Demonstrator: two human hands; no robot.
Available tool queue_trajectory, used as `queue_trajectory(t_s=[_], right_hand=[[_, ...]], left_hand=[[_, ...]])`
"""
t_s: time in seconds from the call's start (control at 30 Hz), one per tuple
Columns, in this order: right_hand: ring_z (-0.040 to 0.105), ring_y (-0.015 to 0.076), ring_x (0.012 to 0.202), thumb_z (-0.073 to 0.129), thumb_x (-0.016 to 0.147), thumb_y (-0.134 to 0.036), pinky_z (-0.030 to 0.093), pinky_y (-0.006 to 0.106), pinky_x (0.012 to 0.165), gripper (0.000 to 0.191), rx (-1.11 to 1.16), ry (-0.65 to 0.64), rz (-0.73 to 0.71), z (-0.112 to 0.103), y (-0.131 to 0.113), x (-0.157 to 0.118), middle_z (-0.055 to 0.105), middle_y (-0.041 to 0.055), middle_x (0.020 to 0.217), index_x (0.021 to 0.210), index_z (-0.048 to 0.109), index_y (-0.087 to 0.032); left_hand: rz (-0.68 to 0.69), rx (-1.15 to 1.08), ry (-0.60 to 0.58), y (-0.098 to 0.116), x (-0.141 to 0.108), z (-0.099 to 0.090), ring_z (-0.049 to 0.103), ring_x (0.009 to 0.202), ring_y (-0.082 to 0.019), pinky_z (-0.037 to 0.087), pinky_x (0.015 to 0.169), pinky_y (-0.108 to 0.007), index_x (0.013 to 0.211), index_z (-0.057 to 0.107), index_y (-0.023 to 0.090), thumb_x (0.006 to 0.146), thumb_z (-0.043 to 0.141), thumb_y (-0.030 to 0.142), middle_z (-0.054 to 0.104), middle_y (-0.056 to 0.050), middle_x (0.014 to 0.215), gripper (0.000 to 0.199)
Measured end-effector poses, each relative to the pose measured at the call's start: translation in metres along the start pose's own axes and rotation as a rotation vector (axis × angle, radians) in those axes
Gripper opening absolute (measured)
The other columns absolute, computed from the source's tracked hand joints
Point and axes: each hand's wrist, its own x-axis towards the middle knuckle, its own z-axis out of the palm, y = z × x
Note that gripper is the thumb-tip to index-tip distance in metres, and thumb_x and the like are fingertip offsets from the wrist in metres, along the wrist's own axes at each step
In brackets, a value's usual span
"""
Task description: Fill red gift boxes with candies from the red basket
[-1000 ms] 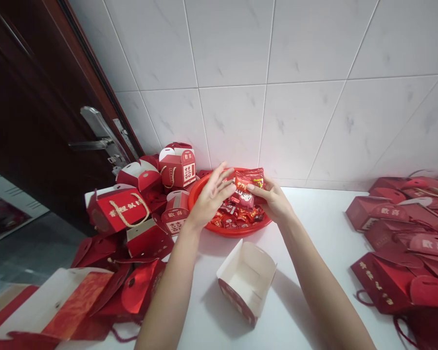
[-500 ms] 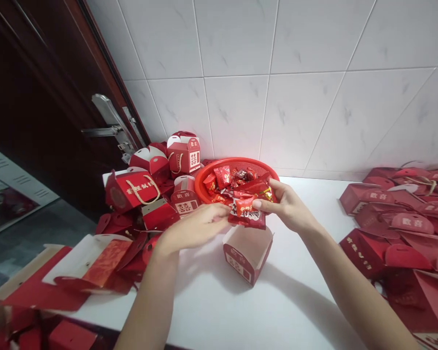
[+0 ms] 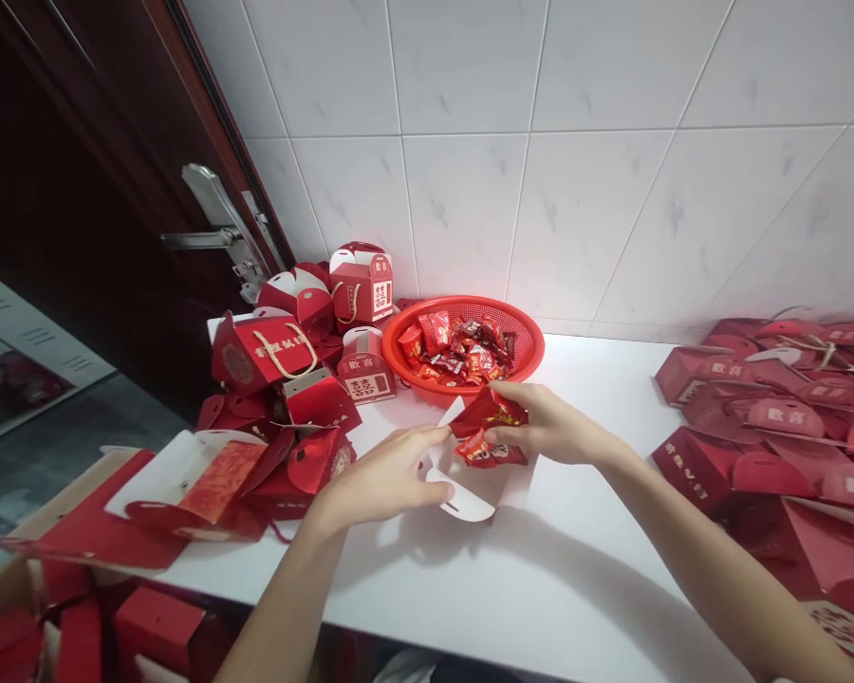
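My right hand [image 3: 559, 424] is closed on red wrapped candy packets [image 3: 490, 414], holding them at the mouth of a small open gift box [image 3: 464, 502]. One packet is larger and dark red; a smaller one lies lower against it. My left hand [image 3: 388, 477] grips the near left edge of the box, with the thumb by its white-lined flap. The box stands on the white table [image 3: 541, 579], its far side partly hidden by my right hand. Just behind it sits a red plastic basket [image 3: 535, 359] with several wrapped candies [image 3: 436, 332] inside.
Red gift boxes [image 3: 263, 356] are piled at the left, some with rope handles. More boxes [image 3: 783, 417] lie at the right. An open box [image 3: 177, 474] rests near the left table edge. A tiled wall [image 3: 462, 209] stands behind, with a dark door [image 3: 114, 142] at the left.
My right hand has brought the packets down and nearer, into the box opening. My left hand has left the packets and taken hold of the box, whose white-lined flap now faces up.
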Motion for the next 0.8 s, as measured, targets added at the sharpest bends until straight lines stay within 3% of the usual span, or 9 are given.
queue_trajectory(t_s=[0.07, 0.23, 0.37, 0.5, 0.7, 0.8], right_hand=[[0.061, 0.0175, 0.074, 0.067, 0.08, -0.017, 0.046, 0.028, 0.065, 0.011, -0.186, -0.102, 0.005, 0.001, -0.005, -0.001, 0.071, 0.0002, 0.085, 0.089, 0.065, -0.021], [0.056, 0.0156, 0.065, 0.061, 0.08, -0.008, 0.037, 0.027, 0.059, 0.015, -0.483, -0.282, 0.094, 0.013, -0.016, 0.003, 0.066, -0.0002, 0.077, 0.087, 0.057, -0.021], [0.055, 0.0154, 0.063, 0.061, 0.084, -0.013, 0.036, 0.027, 0.055, 0.01, -0.635, -0.369, 0.21, 0.023, -0.016, 0.011, 0.063, 0.0025, 0.081, 0.087, 0.055, -0.02], [0.059, 0.0195, 0.077, 0.067, 0.083, -0.021, 0.042, 0.028, 0.057, 0.016, -0.673, -0.498, 0.179, 0.027, -0.006, 0.02, 0.062, 0.0097, 0.098, 0.073, 0.054, -0.019], [0.057, 0.0185, 0.063, 0.068, 0.08, -0.012, 0.043, 0.03, 0.06, 0.032, -0.791, -0.479, 0.106, 0.031, 0.012, 0.026, 0.058, 0.0053, 0.062, 0.053, 0.053, -0.021], [0.065, 0.0217, 0.073, 0.067, 0.081, -0.009, 0.047, 0.03, 0.066, 0.014, -0.875, -0.478, 0.119, 0.04, 0.005, 0.025, 0.068, 0.0089, 0.074, 0.07, 0.068, -0.018]], left_hand=[[-0.008, -0.016, 0.002, -0.005, 0.0, 0.003, 0.071, 0.086, -0.026, 0.051, 0.069, -0.028, 0.1, 0.073, 0.023, 0.072, 0.069, 0.034, 0.075, -0.003, 0.1, 0.031], [-0.011, -0.089, 0.028, -0.01, -0.001, 0.007, 0.062, 0.123, -0.033, 0.052, 0.095, -0.034, 0.138, 0.061, 0.024, 0.069, 0.073, 0.029, 0.063, -0.008, 0.141, 0.07], [-0.014, -0.047, 0.0, -0.011, -0.005, 0.008, 0.056, 0.133, -0.034, 0.05, 0.103, -0.037, 0.147, 0.054, 0.026, 0.072, 0.073, 0.031, 0.056, -0.008, 0.15, 0.077], [-0.065, 0.005, -0.009, -0.012, -0.008, 0.008, 0.047, 0.142, -0.035, 0.045, 0.11, -0.041, 0.151, 0.048, 0.026, 0.074, 0.072, 0.032, 0.05, -0.008, 0.155, 0.081], [-0.049, 0.018, -0.033, -0.011, -0.008, 0.014, 0.041, 0.147, -0.034, 0.036, 0.119, -0.042, 0.156, 0.04, 0.026, 0.074, 0.07, 0.027, 0.04, -0.006, 0.161, 0.088], [-0.012, 0.025, -0.024, -0.007, -0.008, 0.014, 0.04, 0.147, -0.033, 0.037, 0.119, -0.041, 0.157, 0.039, 0.027, 0.076, 0.067, 0.024, 0.041, -0.005, 0.161, 0.086]])
